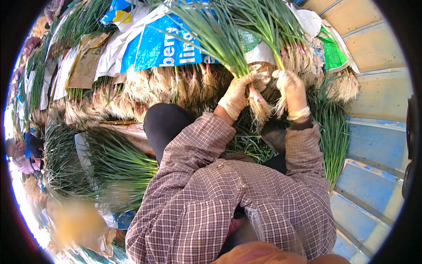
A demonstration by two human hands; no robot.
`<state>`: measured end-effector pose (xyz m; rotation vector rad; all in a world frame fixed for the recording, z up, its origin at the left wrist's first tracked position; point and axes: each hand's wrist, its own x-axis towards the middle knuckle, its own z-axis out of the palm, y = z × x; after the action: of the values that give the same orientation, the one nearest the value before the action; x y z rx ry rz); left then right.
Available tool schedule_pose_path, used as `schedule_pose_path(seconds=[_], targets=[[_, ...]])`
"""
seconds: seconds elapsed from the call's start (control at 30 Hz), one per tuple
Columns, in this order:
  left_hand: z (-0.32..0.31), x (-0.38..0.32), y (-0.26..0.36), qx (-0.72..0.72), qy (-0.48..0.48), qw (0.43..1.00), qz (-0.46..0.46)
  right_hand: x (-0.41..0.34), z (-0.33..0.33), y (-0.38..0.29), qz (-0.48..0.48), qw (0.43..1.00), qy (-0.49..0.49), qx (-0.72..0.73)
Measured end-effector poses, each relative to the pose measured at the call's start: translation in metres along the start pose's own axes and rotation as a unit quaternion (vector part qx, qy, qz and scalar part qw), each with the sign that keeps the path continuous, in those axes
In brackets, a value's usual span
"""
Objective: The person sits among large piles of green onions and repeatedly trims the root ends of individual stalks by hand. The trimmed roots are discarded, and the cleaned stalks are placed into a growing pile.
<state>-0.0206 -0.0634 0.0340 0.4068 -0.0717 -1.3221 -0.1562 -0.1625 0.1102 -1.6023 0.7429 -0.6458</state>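
In a pale glove, my left hand (242, 90) grips a bunch of green onions (227, 49) just above the bulbs. Their green leaves fan up and to the left, and the hairy roots (258, 104) hang below my fist. My right hand (290, 89), gloved too, is closed round the lower stem of a green onion (275, 54) close beside it. Pale roots dangle beneath those fingers. Both hands are raised over my lap, in front of a long row of rooted green onions (193, 81).
Blue printed sheeting (158, 43) and a brown paper sack (87, 62) cover parts of the row. More green onions lie at left (128, 165) and right (334, 142). A ribbed metal wall (376, 95) runs along the right. People (28, 151) are at the far left.
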Motion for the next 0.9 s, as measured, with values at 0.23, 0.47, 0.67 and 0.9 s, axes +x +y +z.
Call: schedule_pose_path(seconds=[0.23, 0.47, 0.67, 0.9], targets=[[-0.008, -0.009, -0.007, -0.033, -0.054, 0.998, -0.029, -0.062, 0.033, 0.028, -0.069, 0.984, -0.045, -0.155], [0.007, -0.017, -0.005, 0.108, 0.050, 0.992, 0.031, -0.024, 0.012, 0.010, 0.093, 0.993, -0.056, -0.045], [0.018, -0.027, -0.011, 0.143, 0.071, 0.984, 0.073, 0.017, 0.051, 0.031, 0.037, 0.988, 0.013, 0.147], [0.019, -0.021, -0.013, 0.066, 0.141, 0.985, 0.080, 0.001, 0.060, 0.048, 0.152, 0.942, 0.119, 0.274]])
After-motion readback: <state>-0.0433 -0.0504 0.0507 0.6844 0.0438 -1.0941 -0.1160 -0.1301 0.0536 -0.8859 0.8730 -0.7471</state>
